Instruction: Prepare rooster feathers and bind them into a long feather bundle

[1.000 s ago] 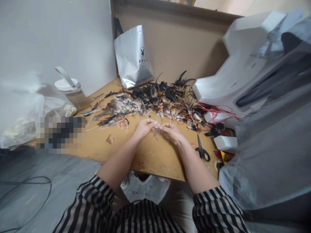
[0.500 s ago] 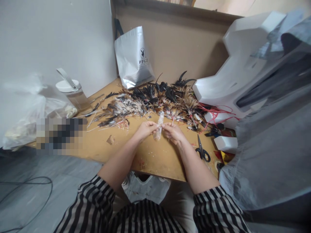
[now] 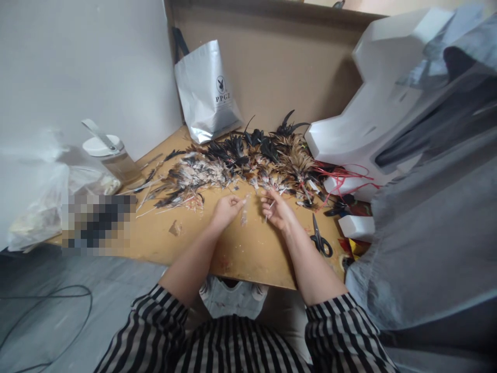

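Over the middle of the table, my left hand (image 3: 226,212) pinches a narrow strip of clear plastic (image 3: 244,213) between thumb and fingertips. The strip hangs down at the right of those fingers, apart from my other hand. My right hand (image 3: 280,211) is half curled, palm turned inward, with a thin white stick (image 3: 269,210) lying across its fingers. Just beyond both hands spreads a pile of feathers (image 3: 202,168), black, brown and pale, some in bunches. Black-handled scissors (image 3: 321,241) lie to the right of my right forearm.
A silver bag (image 3: 207,93) stands against the back board. A lidded bottle (image 3: 116,158) and a clear plastic bag (image 3: 42,207) are at the left. Along the right are white foam (image 3: 341,134), red cords (image 3: 345,178) and grey cloth (image 3: 423,243). A brown scrap (image 3: 175,227) lies on the table (image 3: 244,259).
My hands have moved apart. The right hand has let go of the plastic strip and turned its palm inward, while the left keeps hold of the strip. The view has shifted slightly.
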Motion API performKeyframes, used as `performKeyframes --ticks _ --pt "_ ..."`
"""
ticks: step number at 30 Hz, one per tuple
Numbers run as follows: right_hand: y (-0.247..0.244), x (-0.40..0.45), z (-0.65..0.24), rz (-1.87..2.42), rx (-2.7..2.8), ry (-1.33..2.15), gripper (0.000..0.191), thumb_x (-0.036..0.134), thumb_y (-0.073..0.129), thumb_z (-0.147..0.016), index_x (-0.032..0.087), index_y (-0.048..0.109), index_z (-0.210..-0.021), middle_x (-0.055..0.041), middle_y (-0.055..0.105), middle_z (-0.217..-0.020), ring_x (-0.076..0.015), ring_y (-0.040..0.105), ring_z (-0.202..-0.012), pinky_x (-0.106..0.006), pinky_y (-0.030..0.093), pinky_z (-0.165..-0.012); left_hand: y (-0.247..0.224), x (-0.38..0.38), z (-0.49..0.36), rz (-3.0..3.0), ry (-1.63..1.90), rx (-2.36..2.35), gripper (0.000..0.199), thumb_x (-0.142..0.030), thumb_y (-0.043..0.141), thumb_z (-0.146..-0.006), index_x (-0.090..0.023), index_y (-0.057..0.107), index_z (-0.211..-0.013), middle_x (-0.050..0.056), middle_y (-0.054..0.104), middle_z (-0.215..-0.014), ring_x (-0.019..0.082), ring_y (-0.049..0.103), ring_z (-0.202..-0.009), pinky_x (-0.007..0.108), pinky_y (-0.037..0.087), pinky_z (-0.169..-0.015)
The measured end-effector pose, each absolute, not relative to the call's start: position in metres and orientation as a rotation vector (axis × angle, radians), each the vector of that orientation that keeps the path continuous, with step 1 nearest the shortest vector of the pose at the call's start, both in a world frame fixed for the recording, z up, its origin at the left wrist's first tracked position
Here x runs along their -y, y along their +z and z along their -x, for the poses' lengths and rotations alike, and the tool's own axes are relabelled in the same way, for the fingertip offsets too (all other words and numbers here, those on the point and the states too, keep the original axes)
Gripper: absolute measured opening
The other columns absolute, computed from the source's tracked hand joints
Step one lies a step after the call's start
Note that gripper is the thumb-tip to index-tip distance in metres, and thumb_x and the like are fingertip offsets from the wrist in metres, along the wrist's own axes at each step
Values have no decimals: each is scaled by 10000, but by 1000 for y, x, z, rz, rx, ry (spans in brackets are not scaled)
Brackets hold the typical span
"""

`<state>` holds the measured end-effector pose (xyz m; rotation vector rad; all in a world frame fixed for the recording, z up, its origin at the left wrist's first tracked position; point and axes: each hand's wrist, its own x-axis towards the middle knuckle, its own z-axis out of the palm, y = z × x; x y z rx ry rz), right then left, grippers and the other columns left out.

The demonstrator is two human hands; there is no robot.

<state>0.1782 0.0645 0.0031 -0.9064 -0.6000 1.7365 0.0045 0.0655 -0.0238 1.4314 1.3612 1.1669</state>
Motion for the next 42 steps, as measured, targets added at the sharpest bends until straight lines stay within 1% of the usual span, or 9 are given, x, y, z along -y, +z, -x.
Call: performKeyframes --ticks 4,8,13,17,20,23,28,33,42 --pt "9 -62 -177 769 587 1804 181 318 563 -775 150 630 -788 -26 589 -657 -70 442 -493 -177 336 -415 -14 -61 -8 -1351 1328 -1252 253 -376 637 -651 -132 618 -717 -7 562 -583 94 460 -525 217 345 -526" --pt "9 -57 -167 738 727 1685 242 372 534 -791 169 652 -850 -48 630 -779 -112 538 -653 -226 438 -585 -5 -55 -13 -1326 1141 -1061 304 -404 686 -614 -121 650 -719 14 600 -623 87 466 -522 223 359 -532" --pt "2 -58 -150 803 927 1457 367 503 534 -768 180 671 -874 -71 655 -921 -167 574 -837 -299 449 -765 -8 -53 -13 -1290 972 -925 339 -410 703 -612 -122 657 -785 -17 542 -534 62 412 -441 209 312 -459" --pt "3 -60 -139 836 1011 1424 422 569 534 -740 185 681 -832 -87 666 -903 -203 585 -896 -338 432 -840 -12 -55 -11 -1222 937 -872 309 -394 707 -611 -124 635 -744 -38 494 -484 38 356 -396 192 246 -420" --pt "7 -61 -137 825 942 1492 429 582 560 -714 189 678 -838 -76 666 -867 -188 598 -831 -324 448 -777 -12 -57 -10 -1169 940 -861 309 -395 710 -602 -126 612 -720 -48 467 -467 31 332 -387 189 208 -408" --pt "7 -61 -141 865 908 1511 362 506 653 -666 203 665 -862 -37 661 -840 -143 590 -732 -274 436 -675 -12 -60 -9 -1127 974 -862 313 -402 703 -607 -130 600 -721 -50 462 -479 29 333 -392 188 207 -409" --pt "0 -61 -149 988 1012 1420 263 357 761 -553 160 635 -672 11 612 -634 -85 496 -548 -233 376 -587 -16 -65 -8 -1085 977 -884 314 -403 710 -594 -130 600 -706 -48 464 -478 25 323 -387 184 187 -406" --pt "-2 -64 -154 1048 1104 1373 282 394 733 -578 155 587 -615 47 505 -487 -61 390 -451 -213 281 -480 -20 -66 -7 -1085 954 -879 328 -347 742 -567 -128 622 -780 -34 514 -518 30 364 -409 180 226 -421" --pt "5 -54 -165 1152 1171 1522 341 444 723 -580 144 591 -674 66 433 -413 -40 293 -360 -199 157 -386 -15 -67 -7 -1017 1084 -920 333 -307 752 -537 -131 615 -783 -36 547 -564 25 376 -423 182 239 -428"
